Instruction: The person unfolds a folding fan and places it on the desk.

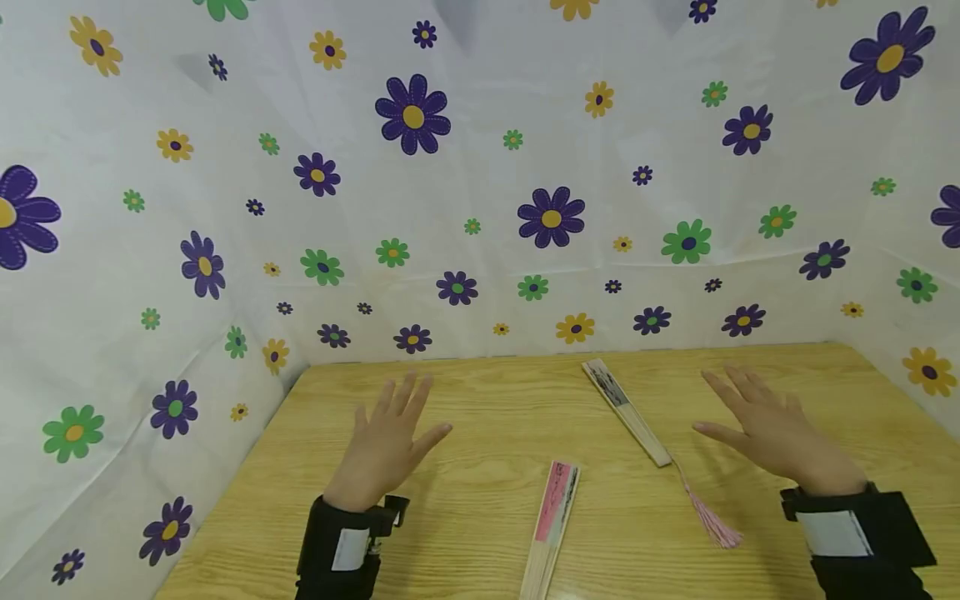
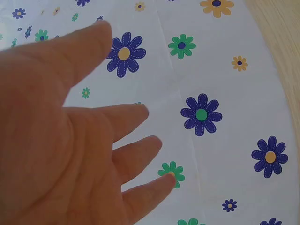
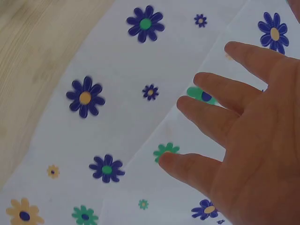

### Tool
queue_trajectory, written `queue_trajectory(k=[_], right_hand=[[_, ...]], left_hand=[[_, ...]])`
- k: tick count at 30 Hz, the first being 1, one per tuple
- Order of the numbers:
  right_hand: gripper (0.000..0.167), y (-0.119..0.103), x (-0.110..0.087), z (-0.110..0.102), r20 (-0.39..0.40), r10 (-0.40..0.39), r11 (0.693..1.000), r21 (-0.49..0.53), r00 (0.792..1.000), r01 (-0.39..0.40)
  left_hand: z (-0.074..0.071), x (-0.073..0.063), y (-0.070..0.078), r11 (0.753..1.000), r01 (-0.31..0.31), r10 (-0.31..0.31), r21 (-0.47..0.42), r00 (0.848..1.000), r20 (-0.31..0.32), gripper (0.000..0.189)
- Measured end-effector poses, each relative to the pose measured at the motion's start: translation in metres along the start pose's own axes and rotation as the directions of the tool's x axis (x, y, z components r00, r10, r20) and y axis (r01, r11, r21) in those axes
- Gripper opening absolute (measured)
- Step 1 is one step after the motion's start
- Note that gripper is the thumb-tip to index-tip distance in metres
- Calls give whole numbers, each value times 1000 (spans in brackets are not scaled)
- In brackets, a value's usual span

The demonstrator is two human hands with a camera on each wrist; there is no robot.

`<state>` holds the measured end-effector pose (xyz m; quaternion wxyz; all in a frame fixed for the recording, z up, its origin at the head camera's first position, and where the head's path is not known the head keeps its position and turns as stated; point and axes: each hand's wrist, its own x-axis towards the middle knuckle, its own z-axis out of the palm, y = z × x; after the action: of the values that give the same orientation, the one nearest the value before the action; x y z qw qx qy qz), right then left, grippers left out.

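Two folded hand fans lie on the wooden table. One fan [image 1: 553, 517], with a pink and grey printed band, is near the front middle, its lower end cut off by the frame. Farther back, the other fan [image 1: 627, 412] lies slanted, with a dark-marked band and a pink tassel [image 1: 712, 518] at its near end. My left hand [image 1: 386, 446] is held to the left of both fans, fingers spread, touching neither. To the right of the slanted fan, my right hand [image 1: 780, 437] is spread and holds nothing. Both wrist views show the palms with nothing in them.
The wooden table [image 1: 465, 417] is bordered at the back and sides by a white cloth [image 1: 465, 175] with purple, green and yellow flowers. Black wrist bands [image 1: 337, 542] are worn on both arms.
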<state>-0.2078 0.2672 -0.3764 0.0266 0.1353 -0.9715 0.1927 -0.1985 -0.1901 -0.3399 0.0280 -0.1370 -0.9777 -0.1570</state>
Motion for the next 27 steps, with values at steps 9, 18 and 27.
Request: queue_trajectory(k=[9, 18, 27], right_hand=[[79, -45, 31, 22, -9, -40, 998, 38, 999, 40], [64, -67, 60, 50, -28, 230, 971, 71, 973, -228], [30, -63, 60, 73, 23, 349, 931, 107, 937, -350]], left_hand=[[1, -3, 12, 999, -52, 52, 8, 999, 6, 71], [0, -13, 29, 991, -137, 137, 2, 990, 27, 63], [-2, -21, 34, 982, -187, 187, -2, 981, 45, 57]])
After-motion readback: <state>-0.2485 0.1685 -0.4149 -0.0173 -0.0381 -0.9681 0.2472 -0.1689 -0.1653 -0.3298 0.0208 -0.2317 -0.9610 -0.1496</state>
